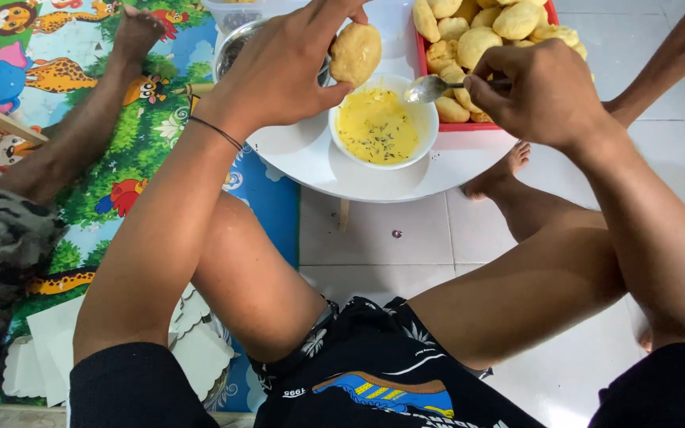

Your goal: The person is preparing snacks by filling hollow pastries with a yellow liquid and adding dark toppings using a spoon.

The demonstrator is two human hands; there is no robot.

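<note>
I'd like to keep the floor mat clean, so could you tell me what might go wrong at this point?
1. The left hand holds a fried bun right over the white bowl of yellow sauce; a slip could splash it.
2. The spoon in the right hand hovers at the bowl's rim and may drip.
3. The round white tray sits close above the knees, so a leg movement might tip it.
</note>
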